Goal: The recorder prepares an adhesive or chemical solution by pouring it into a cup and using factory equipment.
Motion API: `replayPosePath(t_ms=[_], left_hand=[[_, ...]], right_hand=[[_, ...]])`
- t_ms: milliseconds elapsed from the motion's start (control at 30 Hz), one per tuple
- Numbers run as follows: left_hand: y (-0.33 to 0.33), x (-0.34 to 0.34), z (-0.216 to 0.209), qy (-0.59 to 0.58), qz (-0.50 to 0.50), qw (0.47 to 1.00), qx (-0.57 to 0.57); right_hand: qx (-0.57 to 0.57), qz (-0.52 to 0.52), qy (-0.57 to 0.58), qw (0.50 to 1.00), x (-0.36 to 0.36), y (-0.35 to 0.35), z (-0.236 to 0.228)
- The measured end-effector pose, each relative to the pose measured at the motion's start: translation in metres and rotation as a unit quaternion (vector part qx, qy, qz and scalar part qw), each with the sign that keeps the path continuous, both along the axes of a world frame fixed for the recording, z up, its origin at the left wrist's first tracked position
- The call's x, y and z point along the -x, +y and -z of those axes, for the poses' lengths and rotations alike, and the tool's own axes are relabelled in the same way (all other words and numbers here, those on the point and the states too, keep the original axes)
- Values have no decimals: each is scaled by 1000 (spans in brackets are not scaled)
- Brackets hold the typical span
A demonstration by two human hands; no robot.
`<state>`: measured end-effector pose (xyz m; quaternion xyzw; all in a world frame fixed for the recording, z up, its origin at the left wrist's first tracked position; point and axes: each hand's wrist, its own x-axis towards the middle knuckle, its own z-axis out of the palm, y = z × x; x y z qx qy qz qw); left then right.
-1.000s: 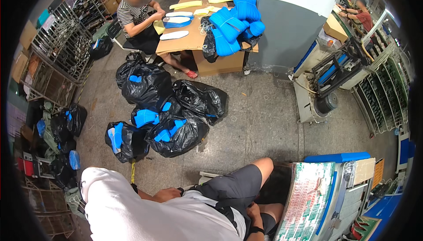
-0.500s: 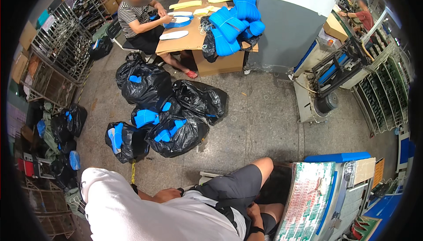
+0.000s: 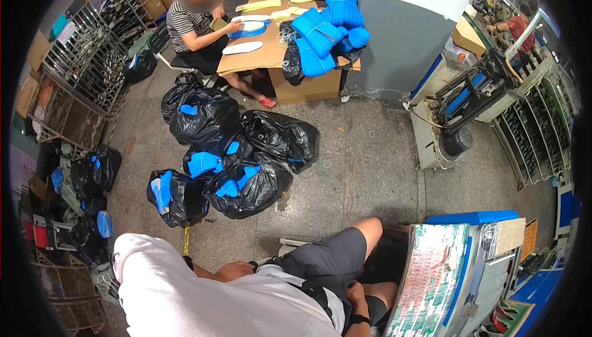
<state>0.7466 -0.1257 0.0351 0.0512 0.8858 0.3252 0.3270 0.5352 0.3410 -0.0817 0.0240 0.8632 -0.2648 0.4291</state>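
My left hand [image 3: 234, 271] rests at my hip, against my white shirt and dark shorts, its fingers curled at a small black thing [image 3: 253, 267] that I cannot make out. Between my thighs lies my right hand [image 3: 354, 292], a black band on its wrist. Its fingers are bent in against the dark shorts [image 3: 327, 257], and what they hold, if anything, is hidden. A board with a red, white and green covering [image 3: 430, 275] stands beside my right knee.
Black bags [image 3: 250, 189] with blue pieces lie ahead on the floor. Beyond, a seated co-worker [image 3: 191, 25] handles white insoles [image 3: 250, 25] at a table [image 3: 265, 59] bearing blue bundles [image 3: 320, 32]. A machine [image 3: 456, 115] and racks [image 3: 536, 127] stand right.
The seated co-worker's hands have moved apart, one now up with a yellowish piece. A gloved hand has appeared at the far blue bundle. The person at far right has shifted right. My hands stay put.
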Motion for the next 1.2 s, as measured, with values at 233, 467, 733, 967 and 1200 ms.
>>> replayPosePath(t_ms=[233,467,733,967,1200], left_hand=[[-2,-9,15,25,10,999,17],[-1,0,1,12,3,1000,1],[0,4,-5,-13,6,1000,20],[0,6,-6,-5,14,1000,22],[-2,3,-4,5,5,1000,-2]], right_hand=[[-8,14,-25,1000,2,-3,-5],[13,-3,-1,1000,-1,4,9],[2,-11,16,1000,-1,3,10],[-5,-9,36,999,-4,6,14],[3,-41,14,999,5,-4,-14]])
